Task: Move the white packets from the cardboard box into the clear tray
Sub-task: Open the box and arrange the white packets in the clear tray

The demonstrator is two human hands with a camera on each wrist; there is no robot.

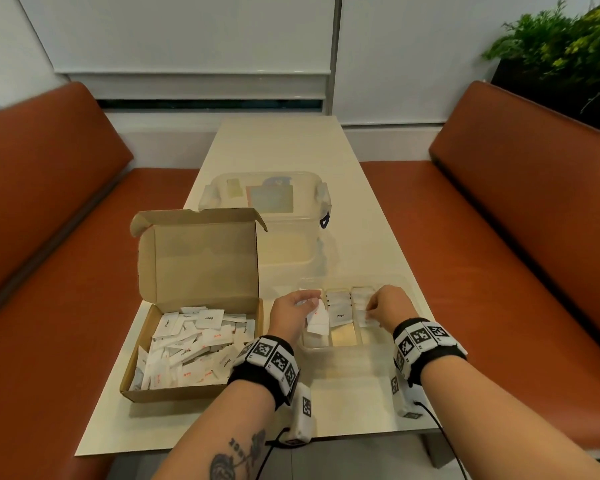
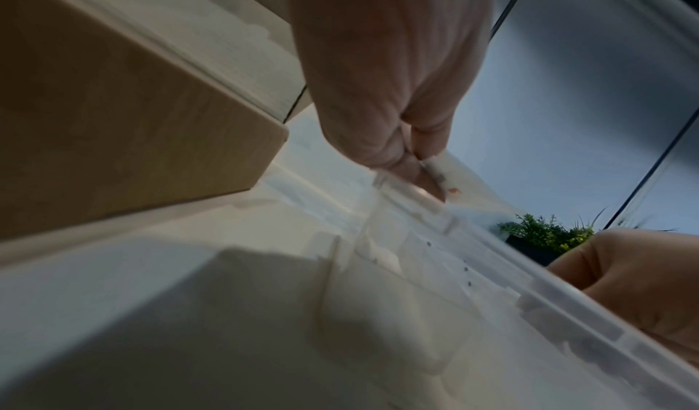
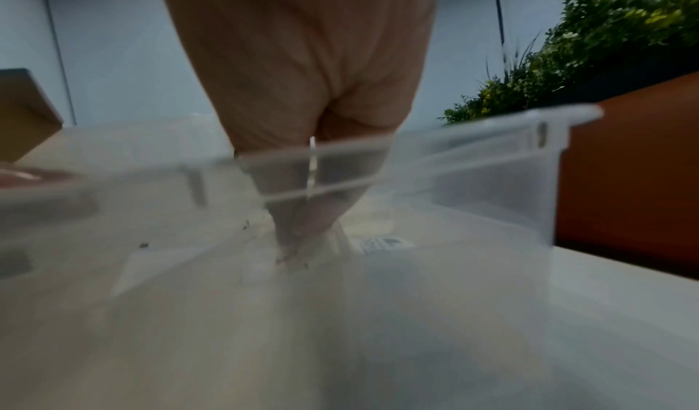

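An open cardboard box [image 1: 174, 393] at the left holds several loose white packets [image 1: 194, 344]. To its right stands the clear tray [image 1: 347, 346], split into three compartments. My left hand [image 1: 310, 303] hovers over the left compartment and pinches white packets [image 1: 317, 318] that hang down into it. In the left wrist view the left hand [image 2: 423, 162] pinches a packet's edge [image 2: 435, 172] above the tray rim [image 2: 567, 294]. My right hand [image 1: 373, 308] reaches into the right compartment. In the right wrist view the right hand [image 3: 295, 255] is low behind the clear wall [image 3: 453, 138] and pinches a thin packet [image 3: 312, 159].
A clear lidded container [image 1: 267, 216] stands behind the tray and box. The box's raised lid [image 1: 201, 258] stands upright at the back left. Orange benches [image 1: 49, 237] [image 1: 516, 237] flank the narrow table [image 1: 284, 147]. A plant [image 1: 561, 46] sits at the far right.
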